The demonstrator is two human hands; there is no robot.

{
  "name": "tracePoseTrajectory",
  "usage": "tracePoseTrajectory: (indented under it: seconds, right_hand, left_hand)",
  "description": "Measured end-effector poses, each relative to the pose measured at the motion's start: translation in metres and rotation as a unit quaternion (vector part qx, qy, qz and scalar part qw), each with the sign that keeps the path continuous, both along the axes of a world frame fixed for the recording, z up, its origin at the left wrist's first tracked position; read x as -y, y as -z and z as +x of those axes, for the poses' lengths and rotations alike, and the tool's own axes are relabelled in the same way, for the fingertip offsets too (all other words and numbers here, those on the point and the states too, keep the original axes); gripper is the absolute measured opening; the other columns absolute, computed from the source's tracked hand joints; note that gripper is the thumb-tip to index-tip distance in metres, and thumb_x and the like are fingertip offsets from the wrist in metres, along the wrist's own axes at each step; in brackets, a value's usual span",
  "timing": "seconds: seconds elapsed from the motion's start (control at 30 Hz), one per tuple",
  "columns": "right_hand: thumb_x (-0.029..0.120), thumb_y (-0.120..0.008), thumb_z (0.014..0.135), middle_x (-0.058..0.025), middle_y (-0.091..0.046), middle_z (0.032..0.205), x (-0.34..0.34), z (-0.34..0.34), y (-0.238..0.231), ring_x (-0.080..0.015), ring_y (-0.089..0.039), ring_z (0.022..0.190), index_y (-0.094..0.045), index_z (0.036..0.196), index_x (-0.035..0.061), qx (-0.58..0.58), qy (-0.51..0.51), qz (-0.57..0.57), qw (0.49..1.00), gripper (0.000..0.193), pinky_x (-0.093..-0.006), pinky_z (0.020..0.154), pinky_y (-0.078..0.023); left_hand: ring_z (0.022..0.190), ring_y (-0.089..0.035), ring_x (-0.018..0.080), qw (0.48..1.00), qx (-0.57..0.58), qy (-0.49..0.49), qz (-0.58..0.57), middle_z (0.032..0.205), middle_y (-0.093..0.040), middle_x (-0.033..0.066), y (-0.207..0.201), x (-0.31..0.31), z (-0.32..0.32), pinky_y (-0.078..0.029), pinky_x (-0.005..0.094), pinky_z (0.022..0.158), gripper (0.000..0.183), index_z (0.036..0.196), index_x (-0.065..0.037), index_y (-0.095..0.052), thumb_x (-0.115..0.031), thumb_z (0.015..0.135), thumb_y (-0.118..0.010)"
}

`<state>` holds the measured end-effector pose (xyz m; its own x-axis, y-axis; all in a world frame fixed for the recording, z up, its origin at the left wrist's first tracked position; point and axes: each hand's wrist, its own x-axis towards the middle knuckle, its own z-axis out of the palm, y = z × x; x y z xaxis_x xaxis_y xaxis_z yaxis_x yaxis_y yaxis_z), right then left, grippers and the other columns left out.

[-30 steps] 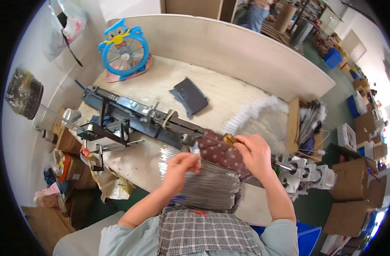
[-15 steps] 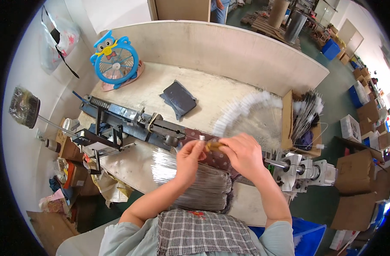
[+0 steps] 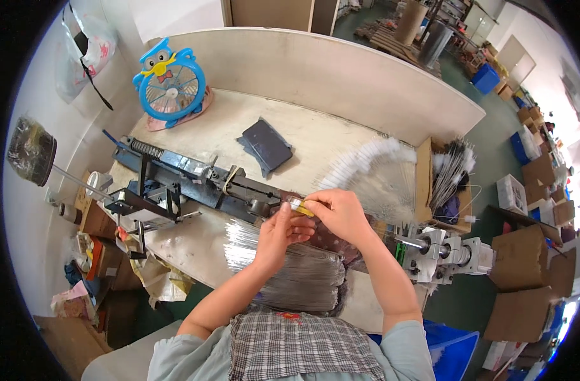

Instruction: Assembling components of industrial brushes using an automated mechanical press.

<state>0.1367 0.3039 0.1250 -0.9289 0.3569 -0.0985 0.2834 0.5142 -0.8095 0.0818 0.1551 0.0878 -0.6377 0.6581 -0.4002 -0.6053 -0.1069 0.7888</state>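
My right hand point(image 3: 336, 213) pinches a small yellow piece point(image 3: 304, 209) with a pale end, above the middle of the bench. My left hand point(image 3: 279, 236) is beside it, fingers curled and thumb raised against the pale end; what lies between its fingertips is hidden. Below my hands, a thick bundle of thin metal wires point(image 3: 296, 279) lies across the near side of the bench. A long dark metal fixture point(image 3: 201, 184) runs from the far left toward my hands. Partly behind them is a dotted brown cloth point(image 3: 331, 240).
White-tipped wire brushes point(image 3: 366, 165) fan out at the back right, next to a cardboard box of brushes point(image 3: 423, 184). A metal spindle machine point(image 3: 445, 254) stands at right. A blue toy-shaped fan point(image 3: 170, 89) and dark pad point(image 3: 266, 147) are further back.
My right hand has moved left, closer to my left hand, and the yellow piece now tilts down to the right. A person beyond the partition is out of view.
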Motion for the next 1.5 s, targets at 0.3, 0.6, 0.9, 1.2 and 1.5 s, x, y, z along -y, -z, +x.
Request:
tracePoseTrajectory:
  seconds: [0.3,0.6,0.9,1.2,1.5]
  right_hand:
    - [0.024,-0.071,0.071,-0.0001,-0.061,0.093,0.041,-0.005,0.007,-0.0211,-0.053,0.095,-0.066,0.094,0.0078,-0.185,0.052,0.332,0.924,0.028,-0.0377,0.076,-0.045]
    - [0.018,-0.071,0.068,0.001,-0.06,0.098,0.026,0.01,0.009,-0.0246,-0.051,0.105,-0.068,0.09,0.0184,-0.24,0.032,0.357,0.902,0.022,-0.0394,0.078,-0.045]
    - [0.016,-0.071,0.07,0.0002,-0.061,0.098,0.016,0.024,0.014,-0.0256,-0.052,0.103,-0.07,0.092,0.017,-0.238,0.015,0.333,0.912,0.022,-0.0394,0.08,-0.045]
    - [0.015,-0.072,0.069,-0.0015,-0.062,0.098,0.025,0.018,0.01,-0.0244,-0.053,0.101,-0.068,0.097,0.0137,-0.231,0.018,0.332,0.914,0.028,-0.0374,0.08,-0.045]
    - [0.02,-0.075,0.066,-0.0017,-0.06,0.105,0.039,0.006,0.019,-0.0228,-0.055,0.1,-0.066,0.106,0.0132,-0.225,0.073,0.362,0.902,0.041,-0.0361,0.081,-0.044]
  left_hand:
    - [0.087,-0.062,0.0195,0.971,0.096,-0.147,0.16,0.092,-0.062,0.0094,0.003,-0.009,0.005,-0.048,0.0348,0.082,0.035,0.102,0.0,-0.054,-0.033,0.097,-0.042]
    - [0.083,-0.062,0.0128,0.975,0.06,-0.147,0.154,0.094,-0.063,0.0055,0.013,-0.015,0.008,-0.05,0.0271,0.074,0.012,0.098,-0.002,-0.058,-0.011,0.091,-0.054]
    - [0.084,-0.063,0.0151,0.977,0.035,-0.159,0.135,0.095,-0.063,0.0061,0.009,-0.015,0.011,-0.051,0.0279,0.076,0.012,0.098,-0.001,-0.057,-0.007,0.088,-0.056]
    - [0.085,-0.062,0.0162,0.968,0.085,-0.15,0.183,0.096,-0.063,0.0085,0.015,-0.012,0.009,-0.05,0.0289,0.077,0.013,0.098,-0.001,-0.057,-0.008,0.088,-0.054]
    - [0.091,-0.062,0.0215,0.962,0.14,-0.15,0.178,0.1,-0.062,0.0113,0.011,-0.011,0.008,-0.048,0.0342,0.084,0.033,0.111,0.002,-0.054,-0.023,0.092,-0.048]
